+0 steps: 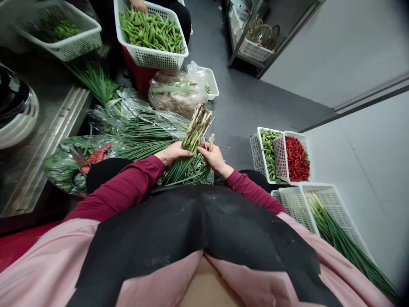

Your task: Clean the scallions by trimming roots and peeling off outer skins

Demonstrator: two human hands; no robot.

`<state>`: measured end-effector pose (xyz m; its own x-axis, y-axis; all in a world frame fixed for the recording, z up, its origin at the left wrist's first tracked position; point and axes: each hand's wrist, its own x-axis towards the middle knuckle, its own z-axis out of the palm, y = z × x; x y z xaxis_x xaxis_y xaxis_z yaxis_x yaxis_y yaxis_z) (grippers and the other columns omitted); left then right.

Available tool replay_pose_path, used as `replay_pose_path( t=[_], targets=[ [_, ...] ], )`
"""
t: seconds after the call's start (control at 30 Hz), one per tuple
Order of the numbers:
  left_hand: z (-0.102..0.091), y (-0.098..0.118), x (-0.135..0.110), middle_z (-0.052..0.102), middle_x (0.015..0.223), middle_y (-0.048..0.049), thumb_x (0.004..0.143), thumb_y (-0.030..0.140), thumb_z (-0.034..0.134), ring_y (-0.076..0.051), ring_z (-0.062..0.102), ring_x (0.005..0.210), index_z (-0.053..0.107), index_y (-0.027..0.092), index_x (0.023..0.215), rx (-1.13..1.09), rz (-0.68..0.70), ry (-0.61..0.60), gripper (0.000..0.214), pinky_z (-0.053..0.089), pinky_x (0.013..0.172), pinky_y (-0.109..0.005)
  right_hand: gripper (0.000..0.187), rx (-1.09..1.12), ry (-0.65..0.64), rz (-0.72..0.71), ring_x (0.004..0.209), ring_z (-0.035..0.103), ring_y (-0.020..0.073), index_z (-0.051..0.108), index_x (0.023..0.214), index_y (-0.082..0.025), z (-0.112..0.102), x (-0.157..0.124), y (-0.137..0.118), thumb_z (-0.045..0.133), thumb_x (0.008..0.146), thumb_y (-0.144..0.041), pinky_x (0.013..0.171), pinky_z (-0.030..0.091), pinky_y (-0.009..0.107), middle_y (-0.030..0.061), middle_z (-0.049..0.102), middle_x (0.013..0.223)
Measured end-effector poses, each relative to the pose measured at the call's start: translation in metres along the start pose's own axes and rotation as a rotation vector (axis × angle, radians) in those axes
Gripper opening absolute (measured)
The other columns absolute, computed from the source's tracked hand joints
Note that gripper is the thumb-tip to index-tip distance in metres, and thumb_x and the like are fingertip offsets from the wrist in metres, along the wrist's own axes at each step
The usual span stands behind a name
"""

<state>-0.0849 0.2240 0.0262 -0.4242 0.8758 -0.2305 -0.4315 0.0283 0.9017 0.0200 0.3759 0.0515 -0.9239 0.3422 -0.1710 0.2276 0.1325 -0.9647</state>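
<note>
A bunch of scallions (195, 128), its soil-stained root ends pointing up and away from me, is gripped by my left hand (175, 152). The green leaves hang down toward my lap. Close beside it, my right hand (213, 157) is closed with thumb and fingers pinched on a pale scallion stalk (211, 140) at the bunch's right side. Part of that stalk is hidden by the fingers. More long green scallions (143, 135) lie in clear plastic to the left of the bunch.
A basket of green peppers (156, 34), with another person's hand (139, 5) in it, stands ahead. On the right are baskets of red chilies (297, 157), green peppers (270, 149) and cleaned scallions (332, 226). Scissors (78, 175) lie at left, near a metal-edged ledge (51, 149).
</note>
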Motion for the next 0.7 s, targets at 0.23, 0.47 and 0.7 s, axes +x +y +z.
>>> replay_pose_path(
  t=[0.23,0.47,0.7],
  targets=[
    [-0.006,0.002,0.0,0.07,0.094,-0.008,0.054,0.03,0.083,-0.021,0.063,0.083,0.068,0.012,0.101,0.051,-0.018,-0.018,0.053,0.047,0.083,-0.036,0.026,-0.032,-0.019,0.033,0.049,0.037,0.0067,0.051,0.061,-0.016,-0.009,-0.004,-0.007,0.066,0.068,-0.036,0.05,0.031,0.022,-0.0057,0.044,0.051],
    [-0.006,0.005,-0.004,0.066,0.079,-0.0022,0.051,0.028,0.083,-0.015,0.058,0.07,0.066,0.012,0.089,0.097,-0.041,-0.073,0.045,0.046,0.072,-0.028,0.023,0.464,0.202,0.118,0.037,0.019,0.0029,0.046,0.078,-0.021,-0.06,0.016,-0.027,0.065,0.068,-0.029,0.037,0.018,0.019,-0.0114,0.033,0.051],
    [-0.011,0.003,-0.005,0.063,0.076,-0.0028,0.052,0.031,0.081,-0.015,0.056,0.067,0.064,0.012,0.085,0.162,-0.05,-0.078,0.042,0.047,0.065,-0.028,0.019,0.373,0.595,0.027,0.035,0.021,0.0023,0.04,0.073,-0.021,-0.132,0.048,-0.024,0.059,0.072,-0.024,0.035,0.021,0.018,-0.0107,0.036,0.052]
  ],
)
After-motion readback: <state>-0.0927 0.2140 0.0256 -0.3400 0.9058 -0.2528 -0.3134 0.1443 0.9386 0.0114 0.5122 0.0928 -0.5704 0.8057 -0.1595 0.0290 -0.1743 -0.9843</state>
